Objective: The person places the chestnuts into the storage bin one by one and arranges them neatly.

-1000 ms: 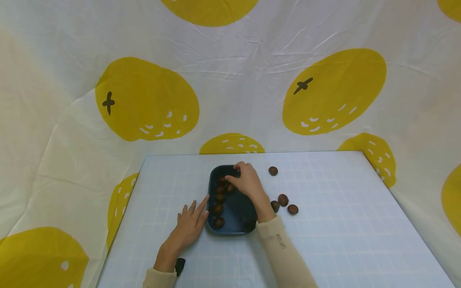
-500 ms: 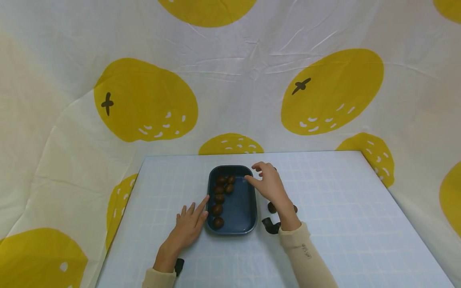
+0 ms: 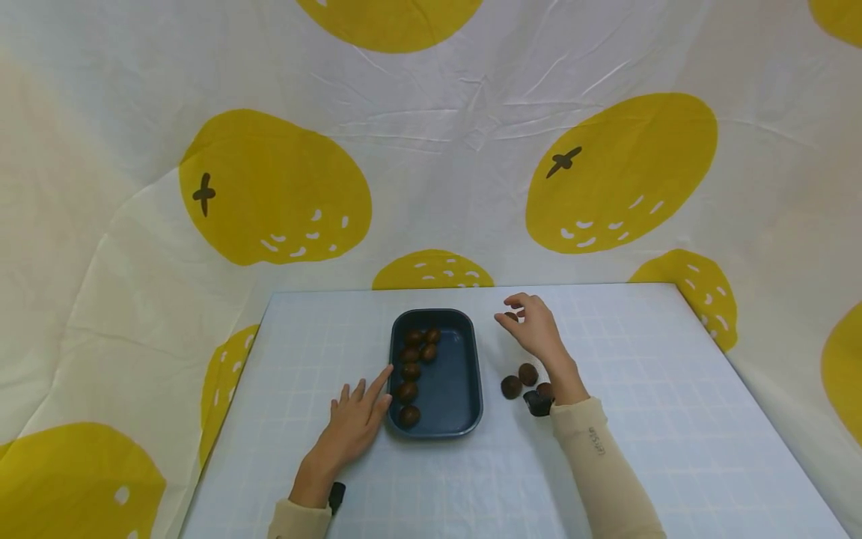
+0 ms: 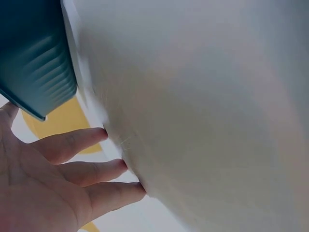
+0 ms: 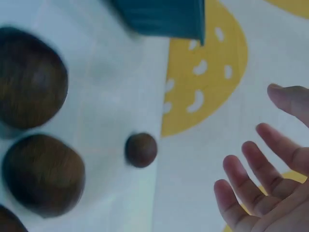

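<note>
A dark blue rectangular tray [image 3: 447, 397] holds several brown chestnuts [image 3: 408, 416], mostly lined along its left side. Beside it, my left hand [image 3: 353, 425] lies with fingers spread, the index finger at the tray's left wall; the left wrist view shows straight fingertips [image 4: 118, 164] on the tabletop. To the right of the tray, my right hand [image 3: 539, 333] hovers over a lone chestnut [image 3: 511, 317] near the back. Loosely bent and spread, its fingers hold nothing. In the right wrist view that chestnut [image 5: 141, 150] sits on the table, apart from the fingers [image 5: 248, 179].
Three more chestnuts [image 3: 528, 373] lie right of the tray, below my right wrist, one partly covered by the black wrist camera [image 3: 537, 403]. The table [image 3: 673, 419] has a pale checked cover. Behind it hangs a white cloth [image 3: 458, 187] with yellow fruit prints.
My right hand has left the tray and moved right to the lone chestnut at the back. A chestnut now shows in the tray where the hand was. My left hand has stayed in place.
</note>
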Tool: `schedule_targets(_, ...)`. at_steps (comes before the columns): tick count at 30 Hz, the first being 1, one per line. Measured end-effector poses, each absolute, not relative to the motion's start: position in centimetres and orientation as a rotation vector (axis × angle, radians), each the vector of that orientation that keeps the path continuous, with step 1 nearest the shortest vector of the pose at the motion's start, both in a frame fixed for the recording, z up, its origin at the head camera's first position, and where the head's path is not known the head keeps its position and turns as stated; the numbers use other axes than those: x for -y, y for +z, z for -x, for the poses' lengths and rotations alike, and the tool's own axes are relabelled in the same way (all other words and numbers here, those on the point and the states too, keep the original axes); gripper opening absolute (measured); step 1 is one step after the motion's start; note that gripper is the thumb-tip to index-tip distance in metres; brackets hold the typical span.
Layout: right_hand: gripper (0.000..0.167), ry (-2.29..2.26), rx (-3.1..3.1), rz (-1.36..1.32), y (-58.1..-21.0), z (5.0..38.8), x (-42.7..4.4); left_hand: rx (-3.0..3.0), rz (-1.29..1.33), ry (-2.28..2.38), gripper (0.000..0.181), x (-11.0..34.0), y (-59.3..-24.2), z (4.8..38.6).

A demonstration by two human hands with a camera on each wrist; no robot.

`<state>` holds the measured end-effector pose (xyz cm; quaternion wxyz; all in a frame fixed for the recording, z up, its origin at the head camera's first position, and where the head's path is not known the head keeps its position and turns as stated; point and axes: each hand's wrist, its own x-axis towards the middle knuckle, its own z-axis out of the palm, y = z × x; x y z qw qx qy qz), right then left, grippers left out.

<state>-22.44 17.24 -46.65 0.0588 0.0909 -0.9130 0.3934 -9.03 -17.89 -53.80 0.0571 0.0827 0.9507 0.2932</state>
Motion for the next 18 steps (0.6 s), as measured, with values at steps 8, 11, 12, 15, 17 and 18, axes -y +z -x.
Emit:
schedule_targets(8, 0.039, 1.234, 2.791, -0.270, -48.3, 24.6, -19.3, -2.890, -0.235, 0.886, 0.056, 17.8, -53.9, 9.0)
schedule_targets(11, 0.039, 1.241, 2.815, -0.269, -49.0, 25.3, -19.7, -2.891, -0.234, 0.892, 0.055, 17.8, -53.9, 9.0)
schedule_targets(12, 0.038, 1.237, 2.829, -0.274, -49.3, 25.5, -19.8, -2.889, -0.233, 0.892, 0.056, 17.8, -53.8, 9.0)
schedule_targets(15, 0.039, 1.230, 2.882, -0.274, -50.0, 26.3, -20.2, -2.885, -0.234, 0.894, 0.056, 17.8, -53.7, 9.0)
schedule_targets(17, 0.040, 1.234, 2.925, -0.261, -50.4, 26.8, -20.4, -2.883, -0.235, 0.891, 0.056, 17.8, -53.7, 8.9)
schedule_targets(18, 0.041, 1.241, 2.951, -0.248, -50.7, 27.0, -20.5, -2.882, -0.236, 0.893, 0.056, 17.8, -53.6, 8.9)
